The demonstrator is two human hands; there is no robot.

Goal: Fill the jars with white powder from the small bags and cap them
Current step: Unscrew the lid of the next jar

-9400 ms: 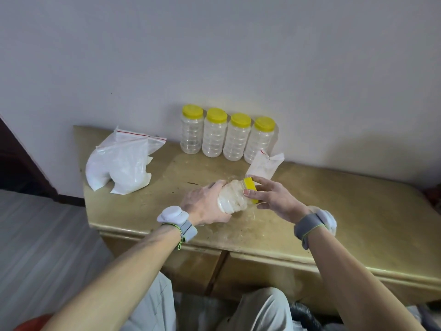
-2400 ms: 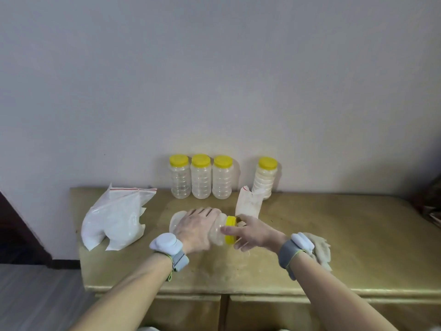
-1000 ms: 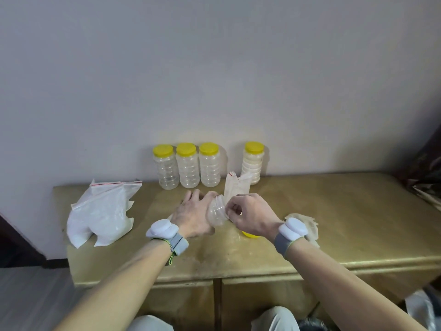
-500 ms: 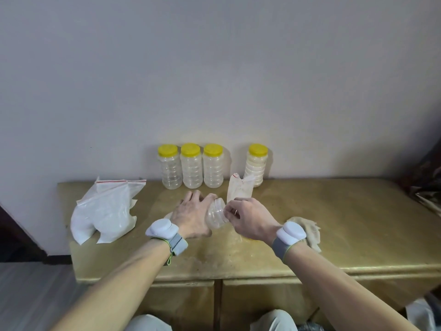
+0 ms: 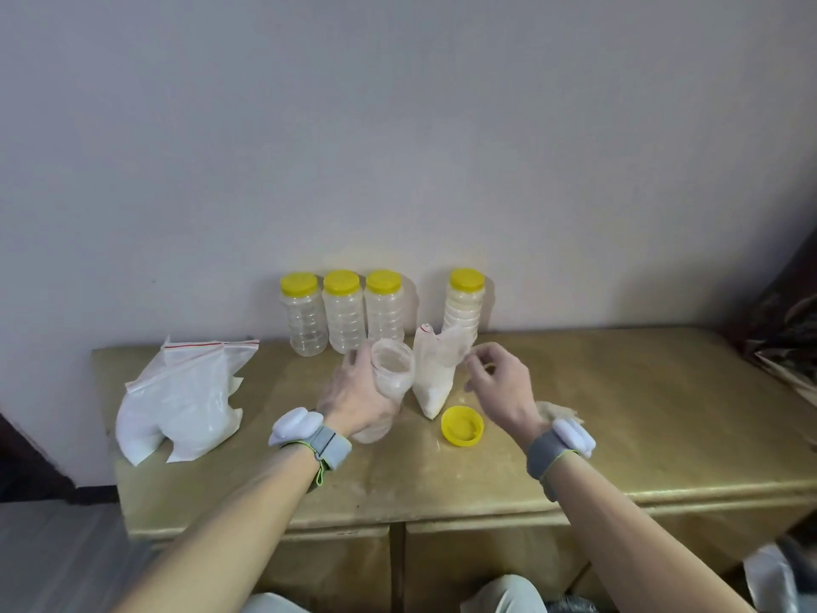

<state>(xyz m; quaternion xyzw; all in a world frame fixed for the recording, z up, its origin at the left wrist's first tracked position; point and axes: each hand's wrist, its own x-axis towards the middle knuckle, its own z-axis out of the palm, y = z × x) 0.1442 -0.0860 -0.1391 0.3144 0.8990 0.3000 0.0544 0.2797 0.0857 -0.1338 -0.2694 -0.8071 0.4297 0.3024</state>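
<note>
Head camera: my left hand [image 5: 358, 398] grips a clear ribbed plastic jar [image 5: 391, 371] round its middle. The jar has no lid and is tilted, with its open mouth turned up toward me and its base low over the tan counter [image 5: 641, 413]. Just beside the jar on its right, seemingly touching it, a small clear plastic bag [image 5: 435, 378] of white powder stands upright with its top loose. My right hand [image 5: 499, 382] hovers further right of the jar, at the bag's top corner. Its fingers are curled, thumb and forefinger close together, and I cannot tell whether they pinch the bag's edge. My hands are apart, with the bag between them. Right of the jar and nearer me, a round yellow plastic lid [image 5: 463, 426] lies hollow side up. Behind the jar, against the wall, three clear yellow-capped jars [image 5: 345, 318] stand side by side. A fourth capped jar [image 5: 464, 311], filled with pale powder, stands behind and to the jar's right. Well left of the jar lies a large zip-top bag [image 5: 181, 400] of white powder. A crumpled pale cloth [image 5: 552, 411] lies right of the jar, beyond my wrist.
</note>
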